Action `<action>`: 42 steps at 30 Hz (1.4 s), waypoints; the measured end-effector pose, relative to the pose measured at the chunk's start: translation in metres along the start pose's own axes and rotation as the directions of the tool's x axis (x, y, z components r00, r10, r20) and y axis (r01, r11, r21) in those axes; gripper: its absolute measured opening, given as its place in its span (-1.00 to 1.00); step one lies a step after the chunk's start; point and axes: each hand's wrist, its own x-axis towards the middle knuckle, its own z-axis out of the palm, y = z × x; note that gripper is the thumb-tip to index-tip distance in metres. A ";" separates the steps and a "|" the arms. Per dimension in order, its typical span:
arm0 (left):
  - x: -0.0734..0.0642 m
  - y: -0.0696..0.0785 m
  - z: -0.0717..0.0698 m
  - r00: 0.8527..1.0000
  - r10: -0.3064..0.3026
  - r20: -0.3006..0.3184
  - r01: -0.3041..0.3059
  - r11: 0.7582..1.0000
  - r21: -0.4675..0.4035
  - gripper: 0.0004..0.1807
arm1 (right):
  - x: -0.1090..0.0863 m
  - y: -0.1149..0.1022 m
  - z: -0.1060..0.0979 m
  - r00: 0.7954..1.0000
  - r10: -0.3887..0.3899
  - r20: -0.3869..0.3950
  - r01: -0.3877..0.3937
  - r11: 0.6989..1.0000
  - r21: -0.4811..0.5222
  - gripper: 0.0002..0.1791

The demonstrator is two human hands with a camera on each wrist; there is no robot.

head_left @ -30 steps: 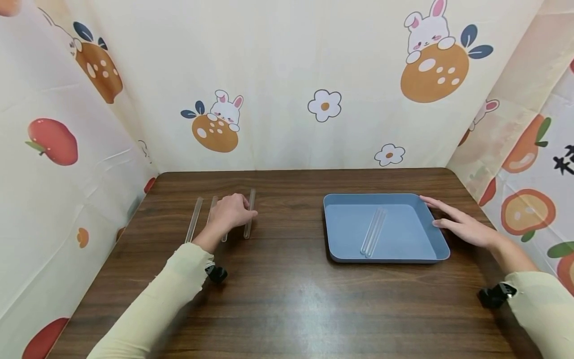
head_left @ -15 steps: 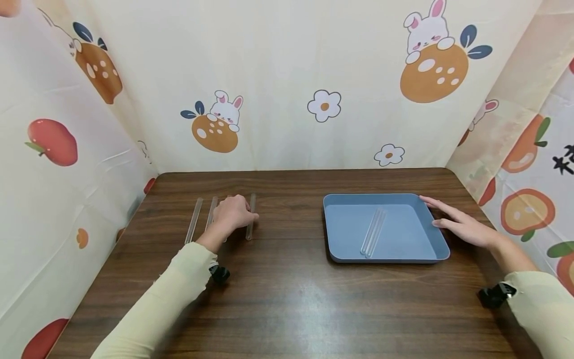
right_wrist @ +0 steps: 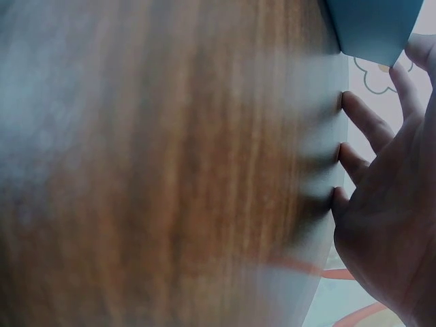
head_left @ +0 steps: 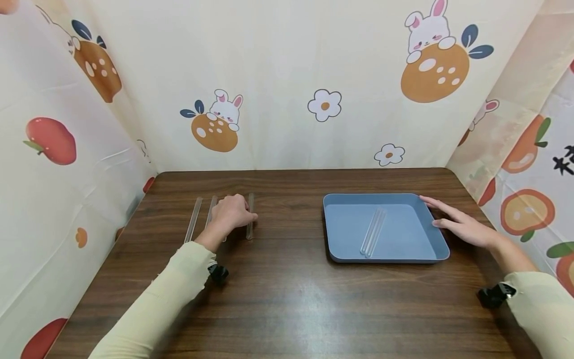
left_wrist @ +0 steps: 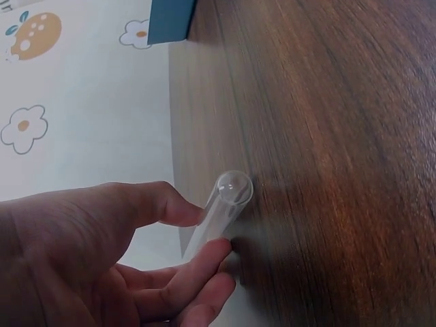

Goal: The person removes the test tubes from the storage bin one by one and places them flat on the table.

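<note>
Printed curtain [head_left: 278,55] with rabbits and fruit stood beyond the 12 o'clock edge of the brown wooden table [head_left: 314,304]. Blue tray [head_left: 410,234] lay at the table's 2 o'clock. Right hand [head_left: 464,225], at the tray's 3 o'clock: fingers extended and spread, index finger and thumb touching the rim, nothing gripped. Left hand [head_left: 230,213], at the table's 10 o'clock: fingers curled, held tube [left_wrist: 218,216] (clear) pinched between thumb and fingers. Its axis pointed roughly to 12; contact with the tabletop could not be told. Toward 9 from it, second tube [head_left: 211,209] lay partly hidden by the hand; beyond that, outermost tube [head_left: 193,219], pointing to 1. Paired tubes [head_left: 375,233] lay side by side in the tray, slightly toward 9 from its centre, pointing to 1.
</note>
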 end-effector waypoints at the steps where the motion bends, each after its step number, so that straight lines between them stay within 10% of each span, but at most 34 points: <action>1: 0.000 0.000 0.000 1.000 0.001 0.000 -0.001 1.000 0.002 -0.37 | 0.000 0.000 0.000 1.000 0.001 0.000 -0.001 1.000 0.001 -0.22; 30: 0.002 -0.003 -0.007 0.999 0.030 -0.018 -0.030 1.000 0.007 -0.29 | 0.000 0.001 0.001 1.000 -0.020 0.001 0.020 1.000 0.012 -0.22; 42: 0.000 0.000 -0.019 0.998 0.030 -0.048 -0.030 1.000 0.010 -0.60 | 0.000 0.002 0.001 1.000 -0.024 0.002 0.024 1.000 0.019 -0.21</action>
